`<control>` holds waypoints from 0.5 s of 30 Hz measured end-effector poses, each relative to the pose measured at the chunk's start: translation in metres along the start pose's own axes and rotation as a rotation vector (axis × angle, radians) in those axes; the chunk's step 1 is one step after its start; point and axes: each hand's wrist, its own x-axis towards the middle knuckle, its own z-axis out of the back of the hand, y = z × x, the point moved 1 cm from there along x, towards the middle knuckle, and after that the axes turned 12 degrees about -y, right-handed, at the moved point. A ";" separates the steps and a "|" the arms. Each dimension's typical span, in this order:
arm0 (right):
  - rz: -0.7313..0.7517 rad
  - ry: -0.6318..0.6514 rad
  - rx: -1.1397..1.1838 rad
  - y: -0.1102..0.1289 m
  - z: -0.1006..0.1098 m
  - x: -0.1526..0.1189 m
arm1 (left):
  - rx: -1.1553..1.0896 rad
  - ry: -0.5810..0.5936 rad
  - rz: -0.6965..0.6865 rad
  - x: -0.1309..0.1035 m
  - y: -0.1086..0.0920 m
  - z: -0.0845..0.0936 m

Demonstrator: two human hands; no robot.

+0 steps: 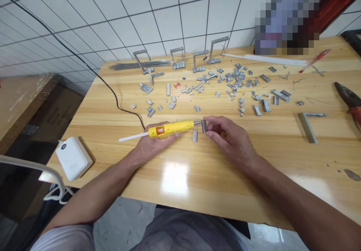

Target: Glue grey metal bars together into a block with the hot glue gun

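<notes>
My left hand (156, 142) is wrapped round a yellow hot glue gun (177, 127), its nozzle pointing right. A translucent glue stick (133, 136) juts out of the gun's rear end. Between the thumb and fingers of my right hand (229, 136) is a small grey metal-looking block (204, 126), held upright at the nozzle tip. Whether tip and block touch, I cannot tell. Just below them another small grey block (195, 136) lies on the wooden table (126, 183).
Many loose grey pieces (238, 76) are scattered across the table's far half. Several small grey frames (201, 61) stand near the tiled wall. Pliers (348, 96) and an L-shaped grey piece (308, 127) are at right. A white box-shaped device (73, 158) and a black cable (113, 91) are at left.
</notes>
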 end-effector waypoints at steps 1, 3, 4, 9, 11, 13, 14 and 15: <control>0.000 0.000 -0.001 0.000 0.000 0.000 | 0.004 0.005 -0.005 0.000 0.001 0.000; 0.006 -0.002 -0.002 0.001 0.000 0.000 | 0.010 0.016 -0.020 0.001 0.004 0.001; 0.009 -0.002 -0.004 0.002 0.000 0.000 | 0.012 0.019 -0.027 0.001 0.004 0.001; -0.001 -0.002 -0.027 0.002 0.001 0.000 | 0.018 0.013 -0.048 0.002 0.000 0.000; -0.003 -0.003 -0.031 0.001 0.002 0.000 | 0.022 0.001 -0.049 0.002 -0.003 0.000; 0.002 0.001 -0.032 0.001 0.002 0.000 | 0.030 -0.004 -0.042 0.002 -0.004 0.000; 0.009 0.003 -0.031 0.001 0.002 0.000 | 0.036 -0.001 -0.036 0.002 -0.004 0.000; 0.017 0.005 -0.029 0.001 0.002 0.000 | 0.041 0.003 -0.031 0.002 -0.003 0.000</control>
